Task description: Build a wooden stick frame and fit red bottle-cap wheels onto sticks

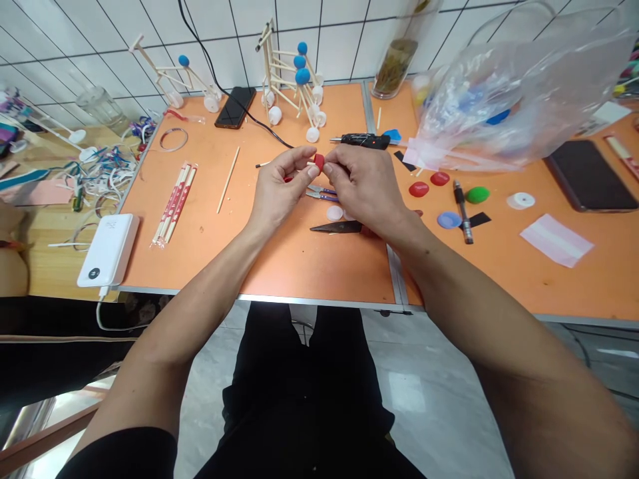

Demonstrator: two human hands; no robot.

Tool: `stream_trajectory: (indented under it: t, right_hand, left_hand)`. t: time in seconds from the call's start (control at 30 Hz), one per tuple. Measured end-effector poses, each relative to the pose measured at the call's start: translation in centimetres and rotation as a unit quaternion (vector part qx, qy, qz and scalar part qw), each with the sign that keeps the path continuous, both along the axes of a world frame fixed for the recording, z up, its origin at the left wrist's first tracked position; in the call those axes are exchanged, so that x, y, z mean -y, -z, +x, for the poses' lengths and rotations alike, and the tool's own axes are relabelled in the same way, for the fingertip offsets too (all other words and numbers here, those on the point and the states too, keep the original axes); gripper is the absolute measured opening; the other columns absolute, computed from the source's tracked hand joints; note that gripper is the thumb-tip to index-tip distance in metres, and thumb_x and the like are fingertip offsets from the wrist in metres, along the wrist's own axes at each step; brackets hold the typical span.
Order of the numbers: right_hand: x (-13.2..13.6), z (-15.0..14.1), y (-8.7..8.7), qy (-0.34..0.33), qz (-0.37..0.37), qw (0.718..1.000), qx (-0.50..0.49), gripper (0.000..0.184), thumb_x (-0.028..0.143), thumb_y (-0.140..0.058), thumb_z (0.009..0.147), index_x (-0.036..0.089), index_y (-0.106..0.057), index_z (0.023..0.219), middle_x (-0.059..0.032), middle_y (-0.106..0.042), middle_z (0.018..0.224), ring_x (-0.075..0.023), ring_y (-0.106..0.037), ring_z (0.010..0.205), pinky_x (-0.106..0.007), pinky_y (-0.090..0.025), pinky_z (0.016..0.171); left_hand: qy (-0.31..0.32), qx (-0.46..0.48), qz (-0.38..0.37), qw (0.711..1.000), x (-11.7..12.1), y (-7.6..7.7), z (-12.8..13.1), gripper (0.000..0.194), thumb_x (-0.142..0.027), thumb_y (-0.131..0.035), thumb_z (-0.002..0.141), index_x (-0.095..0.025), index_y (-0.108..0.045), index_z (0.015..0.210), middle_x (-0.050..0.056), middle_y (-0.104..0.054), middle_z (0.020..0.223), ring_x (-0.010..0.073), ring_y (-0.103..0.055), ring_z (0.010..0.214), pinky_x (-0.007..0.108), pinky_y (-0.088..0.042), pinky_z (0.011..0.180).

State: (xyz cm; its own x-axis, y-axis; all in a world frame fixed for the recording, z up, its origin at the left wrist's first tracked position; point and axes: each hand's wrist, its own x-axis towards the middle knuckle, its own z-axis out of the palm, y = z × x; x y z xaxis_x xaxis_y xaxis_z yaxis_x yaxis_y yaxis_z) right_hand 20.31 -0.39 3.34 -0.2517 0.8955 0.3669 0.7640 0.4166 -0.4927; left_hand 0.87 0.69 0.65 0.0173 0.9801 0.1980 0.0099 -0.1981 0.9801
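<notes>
In front of me, over the table, my left hand (285,181) and my right hand (363,179) meet at the fingertips. Both pinch a small red piece (319,161) that looks like modelling clay. A bit of red also shows under my left fingers. Just below the hands lie pliers (323,195) with blue handles, partly covered by my right hand. Scissors (339,227) with dark blades point left beneath my right wrist, their handles mostly hidden. A black glue gun (364,140) rests behind my right hand.
Stick models with blue balls (302,76) stand by the tiled wall. Wrapped chopsticks (174,203), a loose stick (228,179) and a white power bank (108,249) lie left. Right are red pieces (418,189), a pen (462,211), a plastic bag (519,100) and a phone (592,174).
</notes>
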Motion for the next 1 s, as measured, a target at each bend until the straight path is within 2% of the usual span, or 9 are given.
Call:
stream_trajectory:
  t: [0.1,0.2,0.37,0.47,0.57,0.77,1.0]
  right_hand:
    - [-0.1,0.3,-0.2,-0.003,0.002,1.0,-0.012,0.039,0.049,-0.047,0.125,0.035,-0.084,0.121,-0.0109,-0.087,0.112,-0.0369,-0.077,0.107,-0.054,-0.059,0.099]
    - [-0.1,0.4,-0.2,-0.005,0.003,1.0,-0.015,0.034,0.043,-0.051,0.123,0.035,-0.084,0.125,-0.0109,-0.088,0.114,-0.0377,-0.079,0.108,-0.055,-0.059,0.098]
    - [-0.2,0.0,0.1,-0.012,0.011,1.0,-0.014,0.032,0.038,-0.052,0.122,0.031,-0.082,0.116,-0.012,-0.087,0.114,-0.0365,-0.079,0.108,-0.052,-0.057,0.097]
    - [-0.2,-0.1,0.1,-0.015,0.008,1.0,-0.009,0.03,0.042,-0.053,0.122,0.032,-0.081,0.117,-0.0116,-0.086,0.112,-0.0367,-0.077,0.109,-0.052,-0.057,0.097]
    - [-0.2,0.1,0.0,-0.023,0.006,1.0,-0.007,0.033,0.046,-0.05,0.123,0.034,-0.08,0.118,-0.012,-0.086,0.114,-0.037,-0.075,0.111,-0.053,-0.057,0.099]
    - [-0.2,0.3,-0.2,-0.039,-0.009,0.999,-0.003,0.034,0.048,-0.049,0.124,0.034,-0.078,0.112,-0.0108,-0.085,0.116,-0.0358,-0.074,0.112,-0.052,-0.058,0.1]
    - [0.0,0.4,-0.5,-0.036,-0.012,0.999,-0.008,0.029,0.05,-0.052,0.124,0.035,-0.076,0.117,-0.0107,-0.085,0.12,-0.0353,-0.074,0.112,-0.052,-0.056,0.1]
  left_hand:
    - [-0.015,-0.001,0.004,1.0,-0.6,0.0,-0.7,0.04,-0.063,-0.096,0.1,-0.032,-0.087,0.123,0.007,-0.09,0.111,0.0172,-0.072,0.072,0.032,-0.05,0.059]
    - [-0.028,-0.011,0.016,0.999,-1.1,0.1,-1.3,0.036,-0.065,-0.093,0.101,-0.032,-0.087,0.113,0.007,-0.091,0.111,0.0175,-0.072,0.073,0.033,-0.051,0.061]
    - [-0.013,-0.052,0.05,0.997,-1.1,0.1,-1.1,0.027,-0.052,-0.098,0.099,-0.028,-0.085,0.098,0.004,-0.086,0.096,0.0179,-0.072,0.077,0.034,-0.052,0.066]
    - [-0.016,-0.062,0.049,0.997,-1.0,-0.1,-1.0,0.027,-0.046,-0.094,0.103,-0.027,-0.081,0.088,0.003,-0.081,0.086,0.0176,-0.07,0.075,0.034,-0.05,0.066]
    - [-0.012,-0.051,0.04,0.998,-1.0,-0.2,-1.1,0.025,-0.042,-0.09,0.106,-0.028,-0.08,0.087,0.002,-0.078,0.084,0.0162,-0.065,0.07,0.033,-0.049,0.064]
    - [0.008,-0.039,0.014,0.999,-0.9,-0.5,-0.9,0.037,-0.056,-0.101,0.096,-0.027,-0.08,0.087,0.002,-0.073,0.076,0.0166,-0.064,0.068,0.034,-0.045,0.06]
    - [0.019,-0.041,0.021,0.999,-0.9,-0.7,-1.1,0.041,-0.061,-0.099,0.095,-0.027,-0.08,0.085,0.002,-0.074,0.076,0.014,-0.056,0.062,0.032,-0.042,0.055]
